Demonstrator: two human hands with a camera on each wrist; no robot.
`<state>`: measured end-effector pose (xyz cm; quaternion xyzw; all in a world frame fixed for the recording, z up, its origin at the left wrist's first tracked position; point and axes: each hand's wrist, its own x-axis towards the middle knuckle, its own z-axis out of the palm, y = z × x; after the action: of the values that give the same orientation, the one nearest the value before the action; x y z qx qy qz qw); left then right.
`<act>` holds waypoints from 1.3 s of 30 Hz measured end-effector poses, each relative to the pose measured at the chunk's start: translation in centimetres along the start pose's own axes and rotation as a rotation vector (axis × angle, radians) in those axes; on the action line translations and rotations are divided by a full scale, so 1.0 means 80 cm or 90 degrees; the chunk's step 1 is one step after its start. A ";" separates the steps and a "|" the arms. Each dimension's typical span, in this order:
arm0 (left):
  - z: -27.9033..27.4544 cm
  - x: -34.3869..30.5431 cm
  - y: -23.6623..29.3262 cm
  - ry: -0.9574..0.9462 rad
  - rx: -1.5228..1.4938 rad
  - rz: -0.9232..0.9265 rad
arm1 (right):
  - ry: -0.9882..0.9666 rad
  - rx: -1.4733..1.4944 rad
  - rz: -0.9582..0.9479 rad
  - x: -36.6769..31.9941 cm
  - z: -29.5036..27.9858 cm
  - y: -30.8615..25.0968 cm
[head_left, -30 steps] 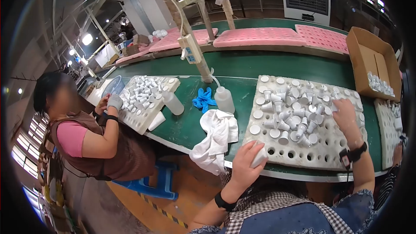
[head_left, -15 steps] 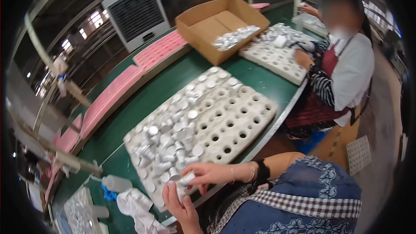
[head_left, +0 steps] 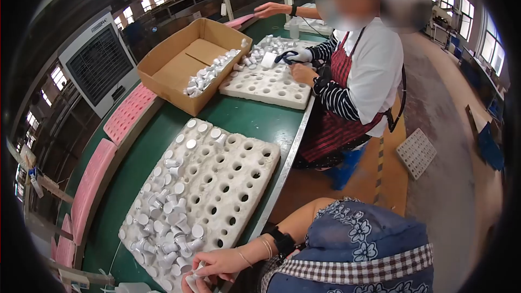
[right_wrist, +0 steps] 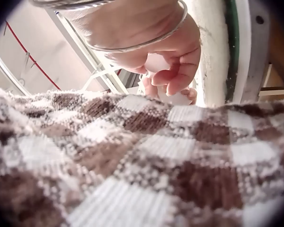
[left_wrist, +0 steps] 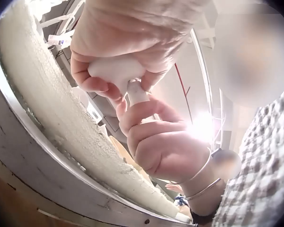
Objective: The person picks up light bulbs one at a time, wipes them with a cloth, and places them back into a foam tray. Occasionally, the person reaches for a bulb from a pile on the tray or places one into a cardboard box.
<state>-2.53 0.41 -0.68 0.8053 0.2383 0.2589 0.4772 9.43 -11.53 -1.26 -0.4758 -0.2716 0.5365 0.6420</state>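
At the bottom of the head view, my right hand [head_left: 225,262] and left hand [head_left: 196,286] meet beside the foam board's near corner. In the left wrist view my left hand [left_wrist: 128,35] grips a rounded white pad [left_wrist: 116,70], its material unclear. Just below, my right hand [left_wrist: 163,144] pinches a small whitish cup-like piece [left_wrist: 137,93], its end against or very near the pad. The right wrist view shows my right hand [right_wrist: 156,35] with curled fingers around a pale piece [right_wrist: 157,62]. Silvery-white pieces [head_left: 163,206] lie heaped on the holed foam board [head_left: 233,176].
A cardboard box [head_left: 168,73] of similar pieces stands on the green table [head_left: 239,116] beyond the board. Another person [head_left: 369,76] works at a second foam board [head_left: 266,87] on the right. Pink foam sheets [head_left: 92,184] line the far side; a metal edge [head_left: 282,176] borders the table.
The head view has swung to the right. My right hand, over the heap a second ago, came to my left hand with a piece; both remain together, now lower in view.
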 end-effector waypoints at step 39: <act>-0.008 0.033 -0.022 0.070 0.129 0.257 | 0.104 0.093 -0.021 -0.008 -0.018 -0.004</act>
<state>-1.19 3.27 -1.50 0.8650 0.1226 0.3676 0.3187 10.63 -12.56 -1.43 -0.4651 -0.1865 0.5039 0.7035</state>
